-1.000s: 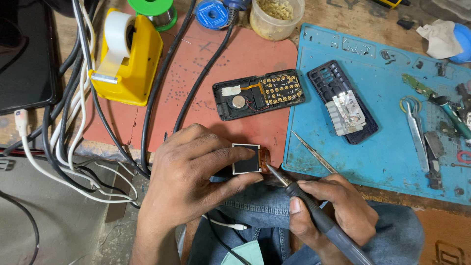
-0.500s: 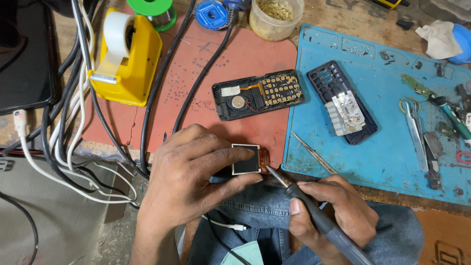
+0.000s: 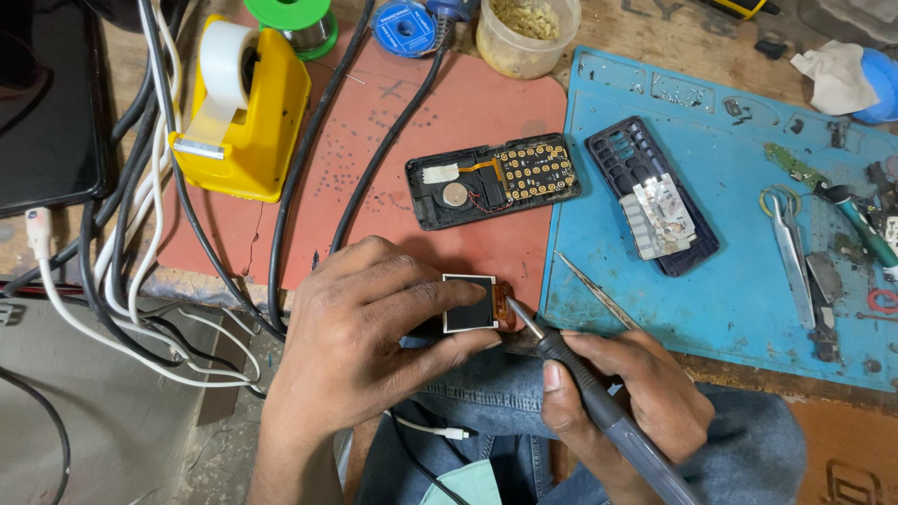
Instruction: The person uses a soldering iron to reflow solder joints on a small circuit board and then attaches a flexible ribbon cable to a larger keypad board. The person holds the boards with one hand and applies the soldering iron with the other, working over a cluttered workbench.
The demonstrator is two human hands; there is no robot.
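My left hand (image 3: 369,332) pinches a small square display module (image 3: 470,303) with a dark screen, white frame and an orange flex tail, at the near edge of the red mat (image 3: 449,112). My right hand (image 3: 627,402) grips a dark-handled soldering iron (image 3: 599,402) like a pen. Its metal tip touches the orange flex at the module's right side. Beyond the module, an opened phone body (image 3: 491,180) with a gold keypad board lies on the red mat.
A blue work mat (image 3: 739,309) to the right holds a black phone cover (image 3: 655,196), tweezers (image 3: 594,290), scissors and small tools. A yellow tape dispenser (image 3: 243,112), solder spools, a plastic cup and several cables sit at the left and back.
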